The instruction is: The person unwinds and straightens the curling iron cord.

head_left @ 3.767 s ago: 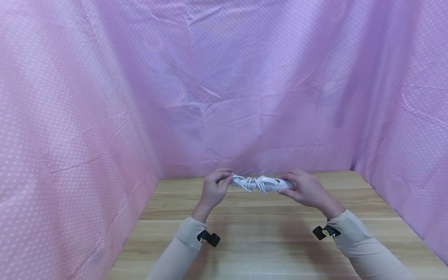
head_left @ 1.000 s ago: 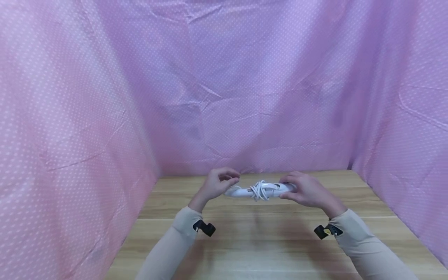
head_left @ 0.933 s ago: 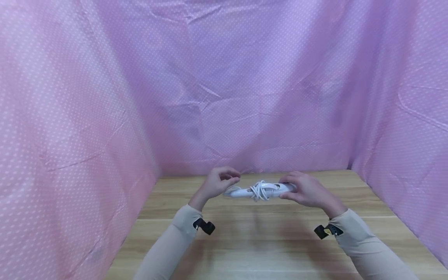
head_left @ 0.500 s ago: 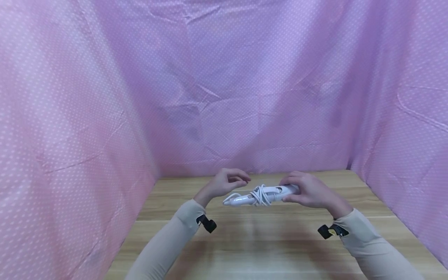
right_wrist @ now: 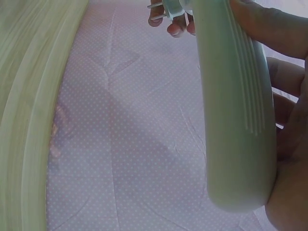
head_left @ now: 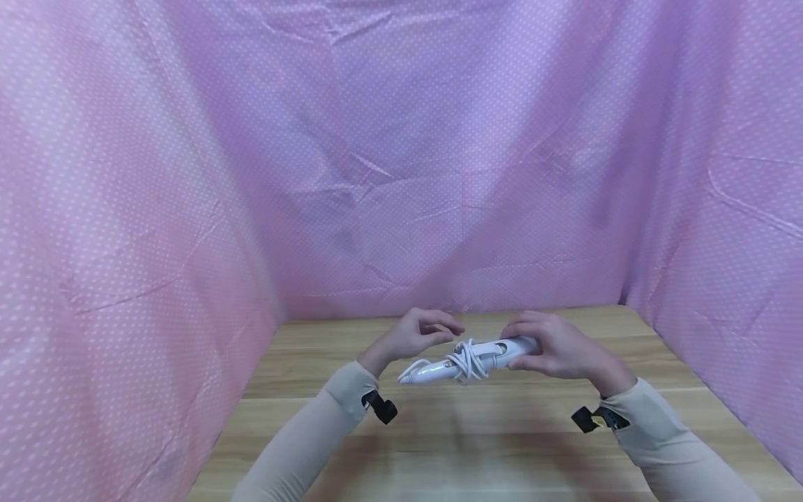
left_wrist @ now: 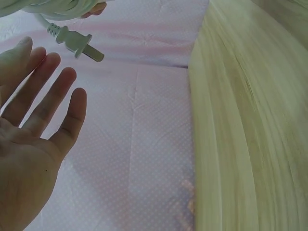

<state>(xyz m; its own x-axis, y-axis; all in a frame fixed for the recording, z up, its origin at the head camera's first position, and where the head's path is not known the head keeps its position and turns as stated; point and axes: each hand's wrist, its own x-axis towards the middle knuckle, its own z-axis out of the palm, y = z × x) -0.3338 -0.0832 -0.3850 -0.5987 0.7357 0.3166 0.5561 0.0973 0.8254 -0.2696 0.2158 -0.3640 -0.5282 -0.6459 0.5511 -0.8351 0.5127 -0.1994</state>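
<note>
A white curling iron [head_left: 433, 372] is held above the table, tilted with its left end lower. Its white cord [head_left: 467, 360] is wound round the middle in loose turns. My right hand [head_left: 558, 347] grips the thick end, thumb on the near side; the right wrist view shows a rounded, ribbed handle [right_wrist: 236, 120] between thumb and fingers. Just behind the left part of the iron, my left hand [head_left: 415, 336] hangs with fingers spread and holds nothing. The left wrist view shows the cord's two-pin plug [left_wrist: 72, 41] dangling beyond its fingertips.
A light wooden table [head_left: 458, 446] lies below both hands. Pink dotted cloth [head_left: 401, 174] closes off the back and both sides, meeting the table's far edge. A black wrist camera [head_left: 381, 406] sits on the left sleeve, and another [head_left: 586, 418] on the right.
The left hand has let go of the left end and drifted right, over the iron. The iron's left end has dropped and swung nearer. The right hand keeps its grip.
</note>
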